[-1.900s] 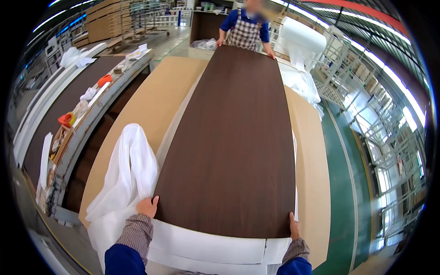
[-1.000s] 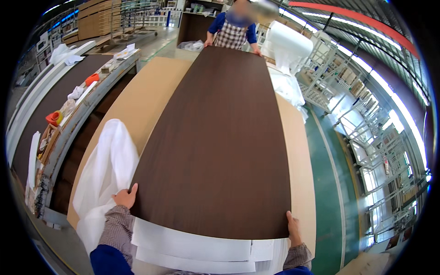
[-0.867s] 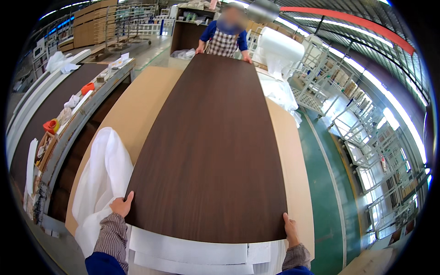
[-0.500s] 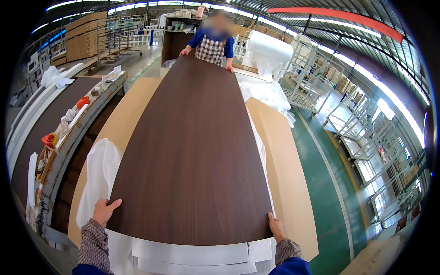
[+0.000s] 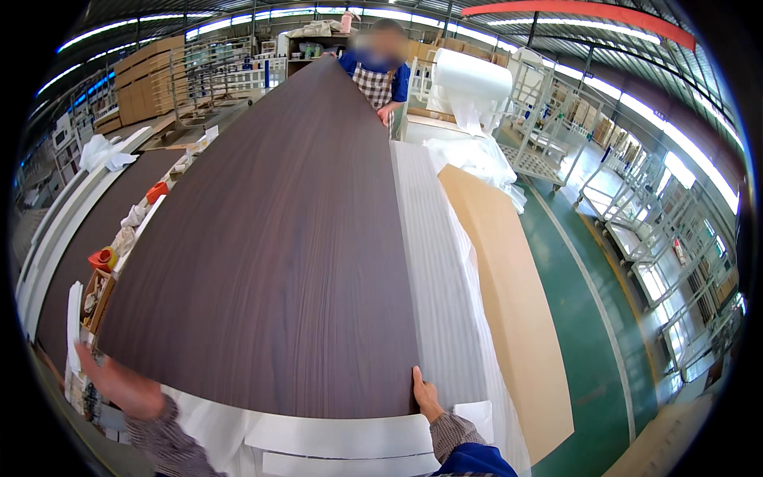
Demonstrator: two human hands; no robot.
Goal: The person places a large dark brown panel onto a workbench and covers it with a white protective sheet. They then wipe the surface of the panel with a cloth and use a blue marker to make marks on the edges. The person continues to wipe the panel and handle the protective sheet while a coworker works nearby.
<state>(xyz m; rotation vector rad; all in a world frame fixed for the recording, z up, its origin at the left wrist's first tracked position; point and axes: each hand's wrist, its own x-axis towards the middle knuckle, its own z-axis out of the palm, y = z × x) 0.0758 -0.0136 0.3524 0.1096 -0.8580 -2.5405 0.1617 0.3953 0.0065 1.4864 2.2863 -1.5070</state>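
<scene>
A large dark brown wood-grain panel (image 5: 278, 254) stretches away from me, its left side raised above its right. My left hand (image 5: 127, 385), blurred by motion, is at its near left corner, bearing that side up; its fingers are partly smeared and hidden. My right hand (image 5: 425, 393) grips the near right edge, thumb on the upper side, fingers out of sight below. At the far end, a co-worker (image 5: 377, 75) in a checked apron has a hand at the panel's right edge. Under it lies a pale grey striped surface (image 5: 437, 262) with white wrapping film (image 5: 497, 381) beside it.
A tan board (image 5: 509, 302) lies to the right, beside green floor (image 5: 572, 350). On the left, a bench holds tape rolls (image 5: 103, 259) and a small box (image 5: 95, 298). A large film roll (image 5: 470, 83) and wheeled racks (image 5: 644, 230) stand further off.
The panel has shifted left and its left side has come up, uncovering the striped surface on the right. My left hand moved left with its corner; my right hand also moved left.
</scene>
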